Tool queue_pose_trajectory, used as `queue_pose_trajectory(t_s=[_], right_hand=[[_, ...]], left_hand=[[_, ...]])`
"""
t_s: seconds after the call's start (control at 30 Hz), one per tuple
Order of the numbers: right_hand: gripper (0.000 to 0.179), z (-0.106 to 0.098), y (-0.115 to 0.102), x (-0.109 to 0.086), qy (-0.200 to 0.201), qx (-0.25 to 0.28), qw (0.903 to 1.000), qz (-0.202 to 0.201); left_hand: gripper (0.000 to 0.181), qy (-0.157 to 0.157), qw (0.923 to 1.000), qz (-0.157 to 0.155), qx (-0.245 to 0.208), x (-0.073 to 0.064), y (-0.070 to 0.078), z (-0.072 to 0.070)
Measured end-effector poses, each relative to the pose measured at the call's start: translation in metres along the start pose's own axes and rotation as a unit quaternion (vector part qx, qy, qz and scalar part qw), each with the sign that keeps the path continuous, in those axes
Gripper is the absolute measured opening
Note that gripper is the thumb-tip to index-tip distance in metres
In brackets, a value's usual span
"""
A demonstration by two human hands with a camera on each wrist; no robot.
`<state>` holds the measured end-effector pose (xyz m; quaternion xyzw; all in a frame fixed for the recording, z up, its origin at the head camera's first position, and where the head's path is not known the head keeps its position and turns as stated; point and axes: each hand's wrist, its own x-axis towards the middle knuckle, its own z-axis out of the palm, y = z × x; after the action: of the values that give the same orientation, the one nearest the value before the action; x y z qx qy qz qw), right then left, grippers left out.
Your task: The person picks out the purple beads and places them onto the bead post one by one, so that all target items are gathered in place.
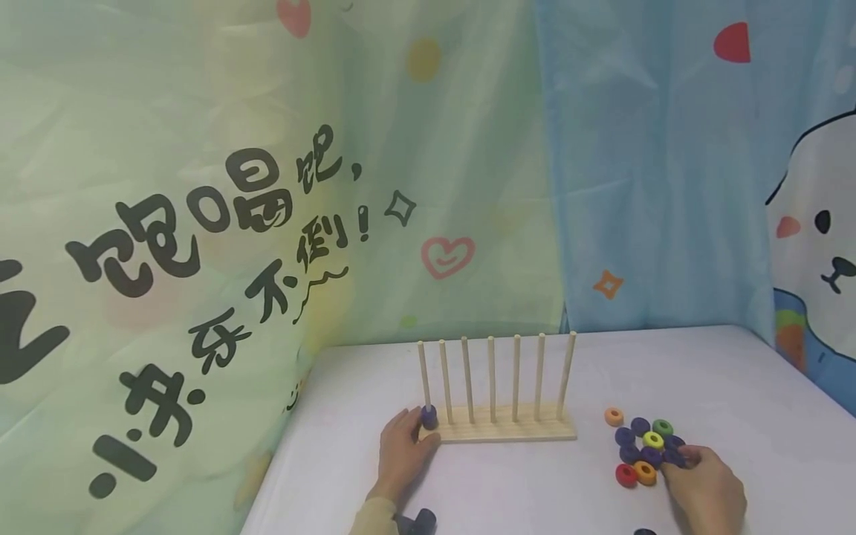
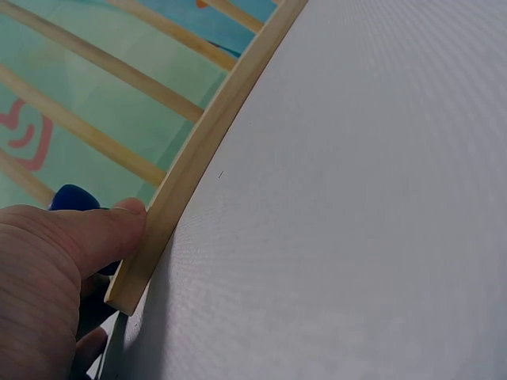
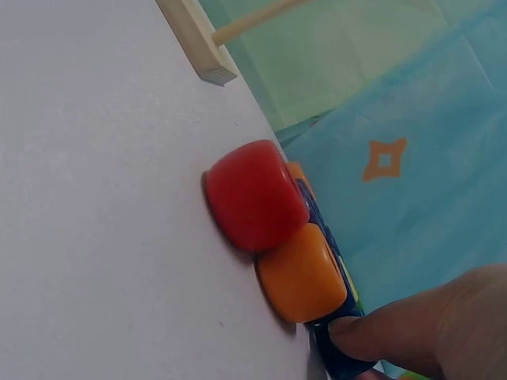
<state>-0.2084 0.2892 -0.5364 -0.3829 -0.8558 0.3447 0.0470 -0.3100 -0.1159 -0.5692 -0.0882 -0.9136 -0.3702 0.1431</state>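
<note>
The peg rack [image 1: 501,432] stood on the white table [image 1: 521,498], its seven pegs pointing up, with dark blue already seated at the foot of the leftmost peg [image 1: 424,375]; how many beads that made, I could not tell. I took the step in hand to be picking one more piece from the loose cluster: on my feed the right hand [image 1: 710,483] had thumb and fingers pinched on a dark blue bead [image 1: 675,457] at the cluster's right side. Whether that bead was clear of the tabletop, I could not make out. As I judged it, the next move called for a straight lift, free of the orange bead [image 1: 645,473] just beside it, then a carry leftward to a peg top with the hole turned to meet the tip. A low drag could have scattered the red bead [image 1: 626,475] or the yellow bead [image 1: 652,441]. The left hand [image 1: 404,449] gripped the rack's left end, thumb at the near edge of the base and the other fingers reaching past its end, close beside the seated blue; I read that as bracing. So the rack lay between the two hands, which were well apart: its left end in the left hand's hold, its right end well away from the right hand.
</note>
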Motion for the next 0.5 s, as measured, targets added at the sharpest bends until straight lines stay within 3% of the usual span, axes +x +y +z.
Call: queue_pose_trajectory(t_s=[0.5], right_hand=[[0.050,0.0050,0.0018,0.0094,-0.020,-0.034,0.9991,0.016]], left_hand=[[0.055,-0.007,0.9999,-0.007,-0.007,0.0002,0.0013,-0.0014]])
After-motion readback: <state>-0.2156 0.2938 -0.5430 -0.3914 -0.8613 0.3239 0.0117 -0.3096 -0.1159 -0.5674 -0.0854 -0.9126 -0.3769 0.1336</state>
